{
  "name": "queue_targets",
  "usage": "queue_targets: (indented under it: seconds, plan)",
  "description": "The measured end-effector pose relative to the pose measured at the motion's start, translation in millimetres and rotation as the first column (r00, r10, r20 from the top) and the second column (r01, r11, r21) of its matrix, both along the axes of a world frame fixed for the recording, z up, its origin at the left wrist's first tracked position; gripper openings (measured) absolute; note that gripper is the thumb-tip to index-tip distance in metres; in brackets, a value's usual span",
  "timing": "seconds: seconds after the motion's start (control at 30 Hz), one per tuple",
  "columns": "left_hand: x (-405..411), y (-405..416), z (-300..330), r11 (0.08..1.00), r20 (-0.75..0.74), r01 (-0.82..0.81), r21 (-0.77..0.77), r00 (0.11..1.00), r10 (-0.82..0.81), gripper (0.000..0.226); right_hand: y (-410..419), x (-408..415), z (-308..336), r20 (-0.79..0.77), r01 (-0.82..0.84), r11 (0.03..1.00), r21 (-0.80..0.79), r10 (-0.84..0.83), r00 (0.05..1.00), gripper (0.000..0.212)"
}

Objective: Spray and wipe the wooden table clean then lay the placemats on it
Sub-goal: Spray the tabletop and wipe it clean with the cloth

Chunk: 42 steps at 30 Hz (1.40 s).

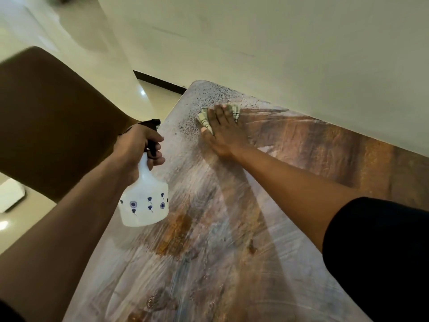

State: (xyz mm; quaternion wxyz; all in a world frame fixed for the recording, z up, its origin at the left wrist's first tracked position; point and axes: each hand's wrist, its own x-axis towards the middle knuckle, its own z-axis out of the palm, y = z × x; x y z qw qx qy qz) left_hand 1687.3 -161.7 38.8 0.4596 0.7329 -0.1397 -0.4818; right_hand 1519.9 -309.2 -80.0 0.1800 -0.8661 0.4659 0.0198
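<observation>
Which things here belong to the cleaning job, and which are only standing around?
Belonging to the job:
- white plastic spray bottle with blue dots, gripped by the left hand
- folded pale green cloth, pressed flat under the right hand
- streaked, wet wooden table

Only standing around:
- brown chair back beside the table
- white flat object on the floor

Cloth (pixel 206 119) on table (pixel 301 145) far corner; bottle (pixel 145 201) left.

Warm, dim indoor light; pale glare streaks across the wet table (pixel 232 228); bright glints on the floor (pixel 148 98) at left; wide-angle bending at edges; slight motion blur throughout.
</observation>
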Motion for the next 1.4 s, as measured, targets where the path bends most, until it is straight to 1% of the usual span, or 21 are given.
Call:
queue_targets:
  seconds: [0.1,0.13,0.23,0.3,0.37,0.43,0.5,0.57,0.63,0.7,0.77,0.83,0.93,1.0,1.07,1.17,1.27,1.33,1.4]
  plan:
    - [6,-3,2,1.000,0.013,0.028,-0.008,1.000,-0.028,0.032,20,25,-5,-0.023,-0.109,0.992,-0.058,0.108,0.994,0.075]
    - [7,-4,2,0.999,0.007,0.038,-0.004,0.999,-0.038,0.030,22,26,-6,-0.030,-0.132,0.989,-0.068,0.131,0.991,0.075]
    - [8,-6,0,0.999,-0.043,0.043,-0.004,0.998,-0.043,0.014,8,15,-4,-0.077,-0.191,0.978,-0.083,0.185,0.980,0.074]
    - [9,-8,-3,0.999,-0.073,0.048,-0.020,0.996,-0.049,0.008,-10,-1,1,-0.087,-0.166,0.984,-0.070,0.159,0.983,0.073]
    - [9,-9,-4,0.997,-0.095,0.065,-0.036,0.993,-0.068,0.004,-31,-26,2,-0.086,-0.074,0.995,-0.065,0.068,0.994,0.074]
    - [8,-9,-2,0.997,-0.114,0.072,-0.041,0.991,-0.076,0.004,-50,-60,-1,-0.082,0.070,0.993,-0.092,-0.078,0.994,0.073]
    - [7,-7,0,0.997,-0.121,0.072,-0.029,0.990,-0.075,0.005,-65,-94,-3,-0.067,0.252,0.963,-0.100,-0.259,0.963,0.074]
    - [8,-5,2,0.997,-0.115,0.072,-0.017,0.991,-0.074,0.007,-71,-110,-4,-0.072,0.392,0.915,-0.090,-0.399,0.914,0.076]
    - [9,-4,1,0.995,-0.111,0.099,-0.003,0.989,-0.099,0.007,-73,-106,-5,-0.096,0.463,0.881,-0.096,-0.472,0.877,0.078]
    - [12,-3,0,0.992,-0.111,0.126,0.014,0.986,-0.124,0.009,-68,-87,-4,-0.113,0.489,0.866,-0.107,-0.499,0.859,0.079]
    - [13,-1,0,0.990,-0.115,0.137,0.019,0.984,-0.134,0.012,-58,-62,-1,-0.084,0.429,0.898,-0.098,-0.437,0.895,0.079]
    - [12,-1,2,0.989,-0.114,0.147,0.021,0.983,-0.144,0.012,-42,-31,0,-0.035,0.302,0.949,-0.089,-0.306,0.951,0.077]
    - [2,-4,5,0.990,-0.113,0.141,0.013,0.984,-0.139,0.009,-27,5,1,-0.052,0.126,0.989,-0.073,-0.130,0.990,0.074]
    - [-8,-7,7,0.990,-0.109,0.143,0.016,0.984,-0.141,0.007,-28,8,3,-0.070,0.070,0.997,-0.038,-0.072,0.995,0.073]
    - [-15,-9,9,0.989,-0.107,0.144,0.022,0.984,-0.141,0.006,-31,-8,4,-0.060,0.060,0.998,-0.029,-0.061,0.996,0.073]
    - [-22,-12,11,0.990,-0.123,0.143,0.008,0.982,-0.141,0.007,-32,-48,-4,-0.026,0.170,0.984,-0.054,-0.171,0.985,0.074]
    - [-28,-14,11,0.986,-0.126,0.165,0.009,0.979,-0.163,0.007,-35,-95,-10,-0.052,0.300,0.950,-0.085,-0.304,0.951,0.076]
    - [-32,-13,11,0.984,-0.129,0.178,0.013,0.976,-0.175,0.007,-36,-131,-11,-0.064,0.388,0.918,-0.082,-0.393,0.917,0.076]
    - [-35,-13,9,0.984,-0.149,0.180,0.012,0.973,-0.176,0.008,-34,-165,-10,-0.071,0.496,0.864,-0.090,-0.502,0.862,0.076]
